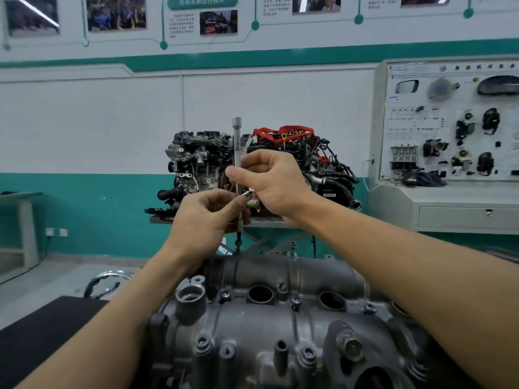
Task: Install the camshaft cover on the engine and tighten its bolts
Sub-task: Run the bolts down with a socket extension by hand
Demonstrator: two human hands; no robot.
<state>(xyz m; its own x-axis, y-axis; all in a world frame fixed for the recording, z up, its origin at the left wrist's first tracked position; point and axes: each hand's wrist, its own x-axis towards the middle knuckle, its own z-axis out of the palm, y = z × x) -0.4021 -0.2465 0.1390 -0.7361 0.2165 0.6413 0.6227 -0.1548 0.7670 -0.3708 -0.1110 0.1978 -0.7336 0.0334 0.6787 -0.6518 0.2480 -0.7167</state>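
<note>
The grey camshaft cover (280, 318) lies on the engine in front of me, with several bolts (295, 301) seated in its holes. A long silver extension bar (237, 141) stands upright over the cover's far edge, its lower tip on a bolt (238, 244) there. My right hand (269, 183) pinches the bar's middle with curled fingers. Just below it, my left hand (207, 217) grips the bar's lower part. The bar's section between the two hands is mostly hidden.
A complete engine (252, 169) with red hoses stands on a stand behind the cover. A training panel console (449, 136) fills the right side. A black mat (42, 332) lies at lower left, with a chrome ring (109, 279) beyond it. One bolt (293, 247) stands raised at the cover's far edge.
</note>
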